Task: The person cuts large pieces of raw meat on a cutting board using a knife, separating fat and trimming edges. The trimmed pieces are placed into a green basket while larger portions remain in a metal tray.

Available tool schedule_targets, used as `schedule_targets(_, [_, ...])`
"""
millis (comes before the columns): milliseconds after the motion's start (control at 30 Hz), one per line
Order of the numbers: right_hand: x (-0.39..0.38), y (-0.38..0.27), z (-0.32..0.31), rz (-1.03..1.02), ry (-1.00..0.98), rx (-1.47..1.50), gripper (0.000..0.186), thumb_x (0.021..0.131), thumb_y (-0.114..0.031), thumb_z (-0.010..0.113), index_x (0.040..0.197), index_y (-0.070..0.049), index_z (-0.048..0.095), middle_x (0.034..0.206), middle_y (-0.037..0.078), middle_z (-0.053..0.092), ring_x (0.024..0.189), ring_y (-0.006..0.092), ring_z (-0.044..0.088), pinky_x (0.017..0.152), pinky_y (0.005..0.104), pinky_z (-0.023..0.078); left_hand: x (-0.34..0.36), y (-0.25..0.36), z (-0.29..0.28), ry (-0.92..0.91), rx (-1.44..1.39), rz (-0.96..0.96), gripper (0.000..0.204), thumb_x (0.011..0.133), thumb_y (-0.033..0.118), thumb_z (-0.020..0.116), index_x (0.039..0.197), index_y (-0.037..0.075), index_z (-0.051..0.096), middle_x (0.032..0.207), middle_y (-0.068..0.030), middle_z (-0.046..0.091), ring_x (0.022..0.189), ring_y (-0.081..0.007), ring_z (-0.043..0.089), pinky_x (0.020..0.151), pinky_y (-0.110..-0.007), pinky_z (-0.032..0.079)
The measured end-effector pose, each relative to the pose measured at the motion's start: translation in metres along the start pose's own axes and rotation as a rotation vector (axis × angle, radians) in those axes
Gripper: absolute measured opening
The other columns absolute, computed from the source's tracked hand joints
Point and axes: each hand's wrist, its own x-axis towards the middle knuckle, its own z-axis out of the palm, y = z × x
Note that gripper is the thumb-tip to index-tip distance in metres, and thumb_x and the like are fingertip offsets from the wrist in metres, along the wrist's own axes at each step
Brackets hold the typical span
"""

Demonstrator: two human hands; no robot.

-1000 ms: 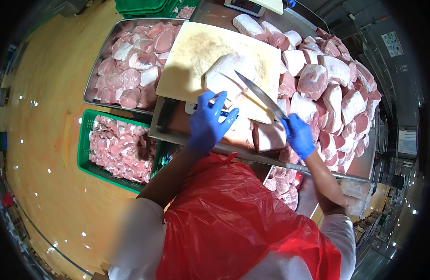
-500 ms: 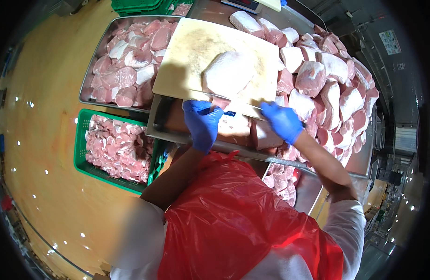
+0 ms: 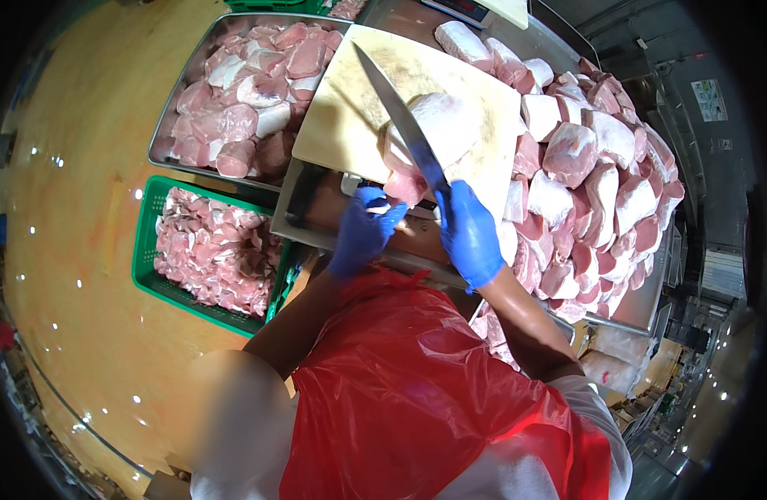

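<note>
Steel trays crowd the workbench in front of you, with a pale cutting board (image 3: pixel 350 108) set across the middle one. Your right hand (image 3: pixel 469 233), in a blue glove, is closed around the handle of a long knife (image 3: pixel 400 117) whose blade runs up and to the left over the board. Your left hand (image 3: pixel 362 233), gloved the same, pinches the near edge of the large pale meat cut (image 3: pixel 437 125) lying on the board, right beside the blade. To your right a heap of fat-capped meat pieces (image 3: pixel 583 167) fills its tray; to your left a steel tray of pink trimmed pieces (image 3: pixel 242 100) sits above a green plastic crate (image 3: pixel 146 250) holding more. On the far right wall hangs a small white rectangular sign (image 3: pixel 707 98), its marks too small to make out. A red plastic apron (image 3: pixel 400 392) covers your front.
</note>
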Motion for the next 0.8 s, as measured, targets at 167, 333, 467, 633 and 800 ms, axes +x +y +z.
schedule_targets(167, [0.01,0.002,0.004,0.078,-0.16,-0.152,0.023,0.094,-0.007,0.057,0.116,-0.002,0.05,0.091,0.026,0.062,0.074,0.0475,0.062,0.062,0.0531,0.051,0.008,0.004,0.008,-0.111,-0.193,-0.218,0.019,0.093,0.011,0.068,0.109,0.004,0.063,0.1,-0.0066,0.068,0.084,-0.013,0.066,0.074,-0.029,0.058])
schedule_targets(333, [-0.075,0.068,-0.05,0.051,-0.404,-0.398,0.024,0.093,-0.008,0.058,0.115,-0.006,0.049,0.089,0.021,0.062,0.064,0.0411,0.065,0.052,0.0497,0.052,0.014,-0.01,0.006,-0.067,-0.218,-0.147,0.007,0.09,0.005,0.064,0.096,0.001,0.062,0.091,-0.0063,0.063,0.087,-0.0156,0.065,0.074,-0.031,0.059])
schedule_targets(467, [-0.101,0.066,-0.124,0.171,-0.642,-0.587,0.014,0.094,-0.008,0.055,0.107,-0.006,0.049,0.089,0.023,0.061,0.069,0.0422,0.066,0.056,0.0504,0.053,0.006,0.007,0.002,0.063,-0.083,-0.096,0.006,0.088,-0.002,0.061,0.093,0.0,0.06,0.089,-0.0068,0.06,0.087,-0.0154,0.064,0.07,-0.029,0.059])
schedule_targets(633, [-0.088,0.04,-0.122,0.129,-0.321,-0.366,0.015,0.093,-0.006,0.061,0.101,-0.004,0.049,0.087,0.024,0.058,0.068,0.045,0.063,0.055,0.0522,0.05,0.005,0.037,0.014,0.169,-0.09,0.339,0.027,0.09,-0.001,0.065,0.113,0.0,0.052,0.097,-0.006,0.056,0.084,-0.0142,0.06,0.07,-0.027,0.057])
schedule_targets(800, [-0.023,0.013,-0.044,0.033,-0.007,-0.088,0.013,0.094,-0.005,0.06,0.101,-0.002,0.049,0.086,0.026,0.058,0.073,0.0493,0.06,0.06,0.0542,0.048,0.031,0.04,0.034,0.225,0.413,0.789,0.024,0.082,-0.003,0.07,0.103,-0.001,0.059,0.099,-0.0107,0.054,0.089,-0.0195,0.06,0.072,-0.033,0.053])
